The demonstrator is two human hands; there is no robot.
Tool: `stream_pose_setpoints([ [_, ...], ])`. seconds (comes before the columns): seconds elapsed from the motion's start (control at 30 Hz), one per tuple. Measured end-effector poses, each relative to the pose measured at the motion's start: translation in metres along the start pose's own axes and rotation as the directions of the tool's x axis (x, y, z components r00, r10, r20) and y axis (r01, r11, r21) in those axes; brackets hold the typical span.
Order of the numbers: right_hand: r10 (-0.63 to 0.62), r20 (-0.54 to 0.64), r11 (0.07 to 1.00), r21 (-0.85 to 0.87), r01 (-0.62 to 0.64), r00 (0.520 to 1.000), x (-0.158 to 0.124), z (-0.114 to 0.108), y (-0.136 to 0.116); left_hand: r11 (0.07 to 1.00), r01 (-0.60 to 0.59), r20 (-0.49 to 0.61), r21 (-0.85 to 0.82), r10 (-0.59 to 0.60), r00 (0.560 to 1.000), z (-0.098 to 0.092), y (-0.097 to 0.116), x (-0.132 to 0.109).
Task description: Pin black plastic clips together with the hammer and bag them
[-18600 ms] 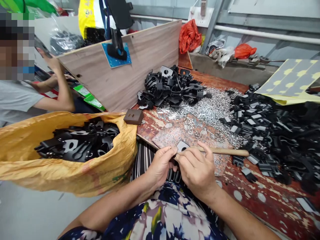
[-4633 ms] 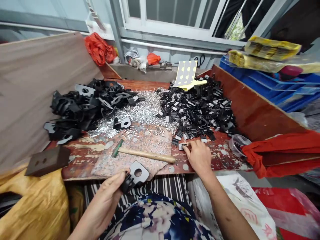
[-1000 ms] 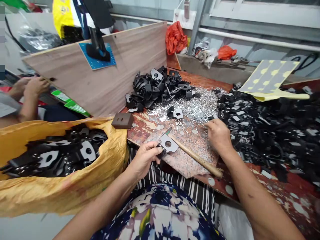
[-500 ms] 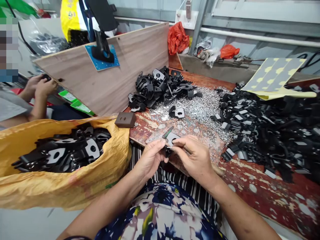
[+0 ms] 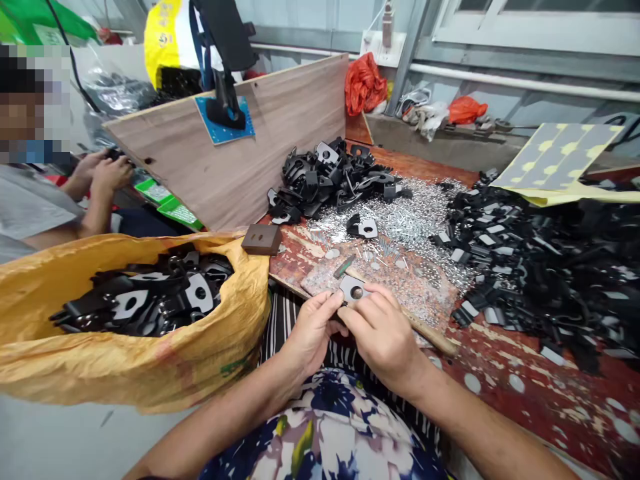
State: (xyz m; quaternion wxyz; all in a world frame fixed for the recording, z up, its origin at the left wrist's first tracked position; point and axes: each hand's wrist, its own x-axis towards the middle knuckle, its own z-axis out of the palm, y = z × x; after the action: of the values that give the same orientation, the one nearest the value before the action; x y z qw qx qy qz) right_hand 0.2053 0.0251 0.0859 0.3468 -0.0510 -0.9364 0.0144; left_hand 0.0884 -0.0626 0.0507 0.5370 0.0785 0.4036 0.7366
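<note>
A black plastic part with a grey pad and a round hole is held just in front of me, over the bench edge. My left hand grips its near end between thumb and fingers. From the other side my right hand is closed on the part, thumb and forefinger pressed at its lower edge; no pin shows between them. Beneath lies a hammer, its head beyond the part and its wooden handle reaching out to the right. A similar black part lies farther off, near scattered metal pins.
A yellow woven sack of black parts stands left. On the bench are a brown block, a black parts heap, a silver pin pile and many small black pieces. Beyond the wooden board, another person's hands work.
The metal pin pinched in my right fingers is now out of sight, and those fingers have closed in on the part. The view has swung slightly left, and more of the hammer handle shows.
</note>
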Motion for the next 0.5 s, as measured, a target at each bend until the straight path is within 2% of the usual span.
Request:
stream_pose_setpoints([
  [0.1,0.132,-0.047,0.987,0.099,-0.127,0.990,-0.009,-0.001,-0.003,0.996,-0.017,0.093,0.090,0.008,0.996,-0.010,-0.002,-0.014],
  [0.17,0.173,-0.059,0.978,0.126,-0.164,0.983,-0.014,0.001,-0.008,0.959,-0.109,0.054,0.261,0.098,0.994,-0.019,-0.003,-0.024],
  [0.2,0.173,-0.043,0.976,0.143,-0.165,0.984,-0.016,0.003,-0.010,0.905,-0.166,0.030,0.391,0.168,0.985,-0.024,-0.002,-0.028],
  [0.27,0.151,0.045,0.964,0.214,-0.157,0.987,-0.020,0.005,-0.009,0.722,-0.249,0.053,0.645,0.283,0.958,-0.035,0.006,-0.036],
  [0.33,0.154,0.159,0.952,0.239,-0.189,0.975,-0.026,0.003,0.005,0.544,-0.275,0.115,0.793,0.310,0.944,-0.047,0.020,-0.039],
  [0.4,0.241,0.252,0.961,0.075,-0.267,0.937,-0.034,-0.001,0.029,0.494,-0.226,0.089,0.840,0.285,0.954,-0.055,0.035,-0.036],
  [0.5,0.394,0.339,0.908,-0.290,-0.303,0.854,-0.049,-0.003,0.064,0.563,-0.125,-0.028,0.817,0.255,0.967,-0.062,0.045,-0.017],
])
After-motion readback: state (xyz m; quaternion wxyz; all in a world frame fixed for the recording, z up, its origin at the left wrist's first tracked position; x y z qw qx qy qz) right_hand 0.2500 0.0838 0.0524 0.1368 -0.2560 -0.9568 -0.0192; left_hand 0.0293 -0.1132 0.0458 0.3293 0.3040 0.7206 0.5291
